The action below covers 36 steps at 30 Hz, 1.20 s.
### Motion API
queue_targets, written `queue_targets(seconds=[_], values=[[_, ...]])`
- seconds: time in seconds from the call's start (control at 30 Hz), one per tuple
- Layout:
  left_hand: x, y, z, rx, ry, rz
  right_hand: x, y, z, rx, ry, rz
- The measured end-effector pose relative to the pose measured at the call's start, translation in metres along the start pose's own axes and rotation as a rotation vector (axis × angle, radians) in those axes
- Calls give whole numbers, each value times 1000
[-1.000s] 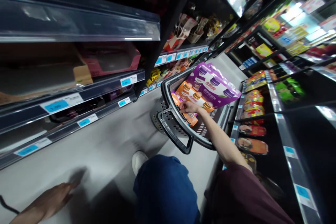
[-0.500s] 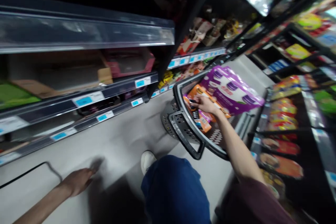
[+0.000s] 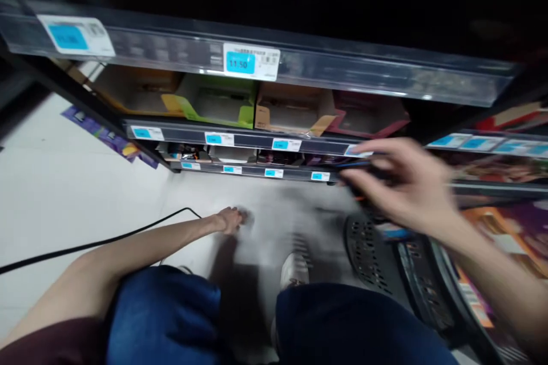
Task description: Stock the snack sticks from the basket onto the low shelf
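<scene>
My right hand (image 3: 411,188), blurred by motion, is raised in front of the lower shelves. Between its thumb and fingers is a small dark packet (image 3: 379,170) with a bluish edge; its kind is too smeared to read. Below that arm stands a grey perforated shopping basket (image 3: 372,251), holding an orange package (image 3: 500,234) and a purple one (image 3: 531,219). Down on the floor rests my left hand (image 3: 231,220), fingertips pointing to the floor and nothing visible in it. Nearest the right hand are open display cartons, among them a pink carton (image 3: 372,117).
A shelf rail (image 3: 171,43) with price tags crosses above the cartons. Beneath them runs a lower shelf edge (image 3: 295,173) close to the floor. A black cable (image 3: 107,240) trails by my left arm. Purple printed strip (image 3: 107,134) lines the shelf's left end.
My right hand has come up out of the basket with the dark packet, towards the shelves. The view has swung left, so the basket now sits at lower right. My left hand stays low.
</scene>
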<state>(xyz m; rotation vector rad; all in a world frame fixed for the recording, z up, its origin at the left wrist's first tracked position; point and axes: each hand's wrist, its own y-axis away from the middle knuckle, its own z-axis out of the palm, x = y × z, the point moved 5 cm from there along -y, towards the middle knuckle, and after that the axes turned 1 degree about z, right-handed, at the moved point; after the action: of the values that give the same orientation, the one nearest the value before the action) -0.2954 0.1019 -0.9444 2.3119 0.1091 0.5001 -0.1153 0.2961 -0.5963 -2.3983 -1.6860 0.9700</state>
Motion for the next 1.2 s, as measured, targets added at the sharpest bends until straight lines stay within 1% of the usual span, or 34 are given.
queue_targets(seconds=[0.03,0.07,0.13,0.17,0.2,0.23,0.27,0.33,0.4,0.5,0.53,0.57,0.63,0.7,0.73,0.8,0.83,0.9,0.97,1.03,1.1,1.2], values=[[1,0,0,-13,90,9,-9,-16,44,-162,-137,-119],[2,-1,-1,-25,206,27,-13,-27,87,-328,-239,-177],[6,0,-4,-33,499,94,-16,-42,166,-587,-381,-227],[9,2,-6,-24,657,134,-14,-45,201,-689,-431,-200],[11,3,-9,-7,803,167,-11,-47,230,-744,-465,-153],[13,5,-11,16,927,196,-8,-48,255,-778,-491,-113],[14,7,-13,42,1036,222,-4,-47,275,-780,-518,-66],[15,9,-16,82,1226,260,7,-44,304,-717,-621,40],[12,9,-14,83,1384,261,22,-36,320,-595,-781,195],[6,6,-6,45,1510,215,50,-13,331,-416,-951,540],[4,5,-3,32,1525,205,58,-4,332,-389,-980,651],[3,4,-2,21,1538,200,64,6,334,-392,-1005,741],[1,1,0,9,1551,195,70,24,338,-467,-1061,849],[2,-2,0,-3,1545,188,75,38,341,-529,-1106,889],[4,-4,0,-14,1536,187,79,43,343,-535,-1110,904],[8,-9,2,-17,1512,179,87,50,348,-510,-1093,920],[9,-13,3,12,1507,165,92,51,350,-494,-1078,917],[6,-19,4,144,1509,117,99,49,355,-484,-1039,893],[-2,-24,3,330,1518,54,105,44,359,-493,-1000,867],[-12,-26,-1,471,1534,20,108,40,363,-503,-980,863],[-22,-27,-6,552,1565,6,109,39,365,-501,-984,887],[-34,-26,-12,615,1601,-4,108,39,366,-489,-1042,922]])
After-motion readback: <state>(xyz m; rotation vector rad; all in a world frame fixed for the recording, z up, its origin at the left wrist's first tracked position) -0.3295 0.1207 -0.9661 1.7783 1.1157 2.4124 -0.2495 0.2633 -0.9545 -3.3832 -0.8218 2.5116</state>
